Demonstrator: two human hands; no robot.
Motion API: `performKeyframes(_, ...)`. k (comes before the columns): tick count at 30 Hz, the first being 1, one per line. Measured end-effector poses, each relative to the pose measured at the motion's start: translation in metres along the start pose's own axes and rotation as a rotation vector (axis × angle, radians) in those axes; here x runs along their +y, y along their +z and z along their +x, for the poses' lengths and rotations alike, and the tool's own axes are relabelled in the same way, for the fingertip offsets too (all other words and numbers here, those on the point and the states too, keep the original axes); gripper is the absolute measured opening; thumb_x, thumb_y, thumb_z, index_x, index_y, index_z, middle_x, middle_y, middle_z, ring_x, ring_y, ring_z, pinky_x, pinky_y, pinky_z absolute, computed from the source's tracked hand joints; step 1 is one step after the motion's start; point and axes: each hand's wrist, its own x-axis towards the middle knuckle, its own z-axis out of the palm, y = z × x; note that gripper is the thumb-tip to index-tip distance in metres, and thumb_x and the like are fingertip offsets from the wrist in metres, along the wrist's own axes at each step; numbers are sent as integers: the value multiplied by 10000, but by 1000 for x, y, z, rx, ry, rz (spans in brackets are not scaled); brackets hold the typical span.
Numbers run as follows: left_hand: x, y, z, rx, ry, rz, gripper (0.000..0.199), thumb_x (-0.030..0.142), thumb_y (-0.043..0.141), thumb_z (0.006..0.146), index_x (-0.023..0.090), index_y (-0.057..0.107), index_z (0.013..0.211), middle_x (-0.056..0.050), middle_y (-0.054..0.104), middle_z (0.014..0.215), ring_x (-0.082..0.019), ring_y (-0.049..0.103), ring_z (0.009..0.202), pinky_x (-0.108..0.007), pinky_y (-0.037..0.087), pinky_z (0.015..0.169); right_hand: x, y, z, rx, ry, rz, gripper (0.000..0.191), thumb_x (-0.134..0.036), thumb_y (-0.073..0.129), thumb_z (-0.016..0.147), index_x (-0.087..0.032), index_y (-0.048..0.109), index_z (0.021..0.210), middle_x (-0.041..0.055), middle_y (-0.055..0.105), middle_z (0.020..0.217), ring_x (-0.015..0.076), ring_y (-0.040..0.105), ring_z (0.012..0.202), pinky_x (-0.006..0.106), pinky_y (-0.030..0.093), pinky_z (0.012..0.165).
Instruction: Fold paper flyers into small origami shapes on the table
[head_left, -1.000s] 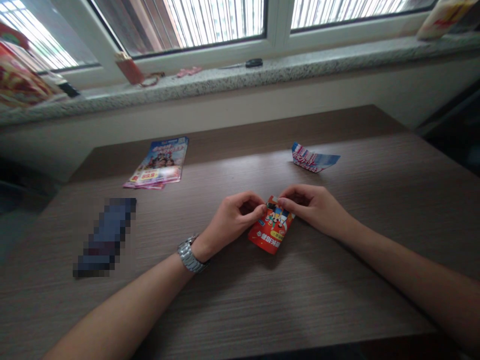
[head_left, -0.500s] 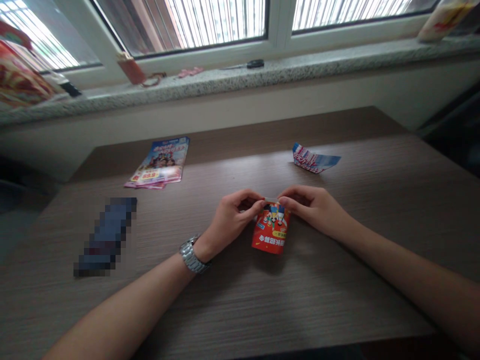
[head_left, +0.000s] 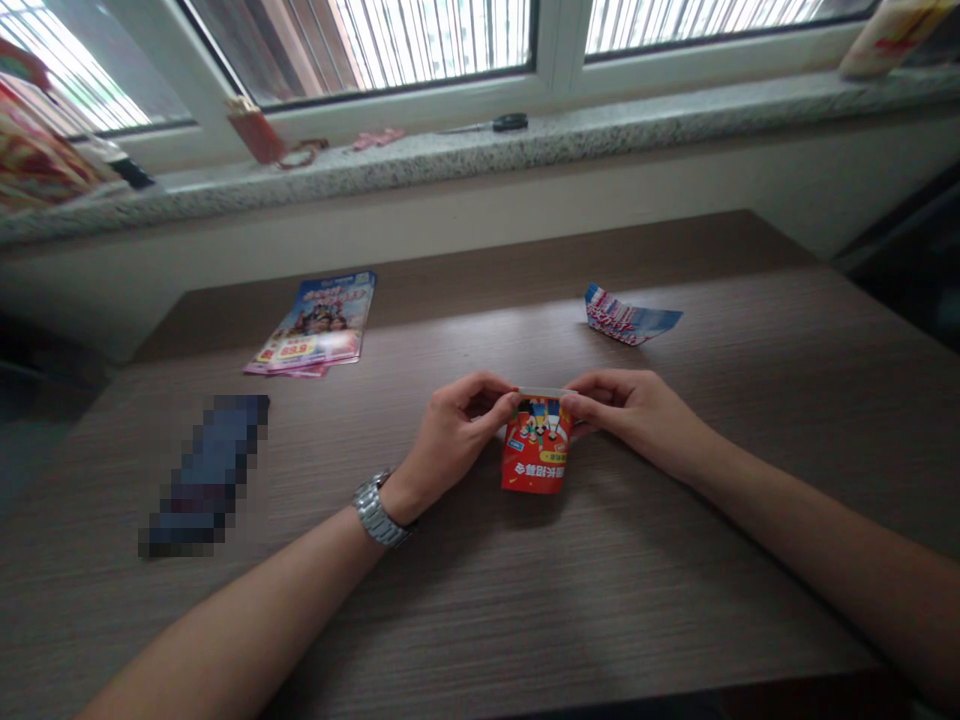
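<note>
Brown wood-grain tabletop [head_left: 600, 590]; near edge lies at 6 o'clock, well apart from a small red printed paper [head_left: 536, 446] at centre. Left hand [head_left: 463, 420] and right hand [head_left: 645, 415] each pinch a top corner, thumb to finger. Inverted white characters [head_left: 534, 470]: 招募令.

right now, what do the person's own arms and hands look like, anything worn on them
The left hand and right hand are ungloved. A silver-coloured metal link band, probably a watch's, circles the left wrist; no dial shows. The right wrist has nothing visible on it, and no sleeves show on either forearm.
</note>
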Motion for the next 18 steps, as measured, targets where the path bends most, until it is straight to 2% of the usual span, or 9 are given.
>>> performKeyframes(8, 4, 1, 1, 20, -31, -52, 164, 306, 709, 916, 149, 688, 878, -8, 693, 775, -92, 615, 676, -171, 500, 616, 5, 0, 0, -21, 68, 174, 305, -478, 785, 828, -181, 788, 894, 55, 782, 887, 173, 729, 807, 294, 630, 784)
performKeyframes(18, 7, -1, 1, -2, -133, -113, 220, 356, 721, 902, 138, 686, 893, -3, 668, 768, -91, 584, 674, -177, 473, 606, 0, -2, -1, -4, 69, 99, 335, -519, 806, 785, -194, 801, 865, 66, 792, 880, 194, 738, 776, 332, 625, 780)
